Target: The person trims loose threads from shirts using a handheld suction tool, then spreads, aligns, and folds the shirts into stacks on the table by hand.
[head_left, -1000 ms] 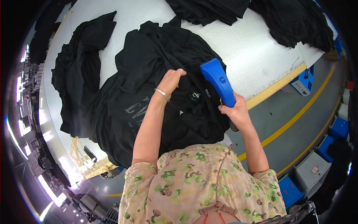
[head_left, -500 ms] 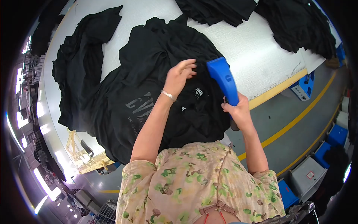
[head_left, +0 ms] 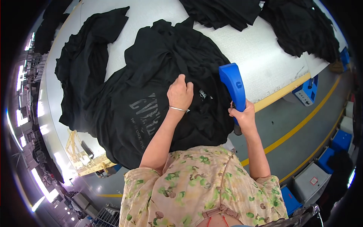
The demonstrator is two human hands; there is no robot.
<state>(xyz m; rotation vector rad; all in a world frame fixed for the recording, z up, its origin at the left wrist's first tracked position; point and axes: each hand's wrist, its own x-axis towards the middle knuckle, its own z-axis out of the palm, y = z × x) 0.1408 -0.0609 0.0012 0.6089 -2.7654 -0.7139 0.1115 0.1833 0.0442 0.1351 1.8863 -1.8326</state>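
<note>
A black garment point(head_left: 151, 68) with grey lettering on its front lies bunched on the table in front of me. My left hand point(head_left: 180, 93) is closed on its fabric, knuckles up, just left of a small white neck label point(head_left: 203, 94). In my right hand point(head_left: 243, 115) is a blue handheld scanner point(head_left: 233, 84), gripped by its handle. Its wide head points away from me, over the garment's right edge.
The pale table point(head_left: 264, 56) has a yellow edge. Another black garment point(head_left: 85, 56) lies to the left, with black garment piles point(head_left: 227, 11) at the back. A blue box point(head_left: 307, 92) hangs below the right edge; bins point(head_left: 312, 179) stand on the floor.
My left hand has come down toward me, and its spread fingers have closed on the fabric. The scanner has shifted slightly right and stands more upright in my right hand.
</note>
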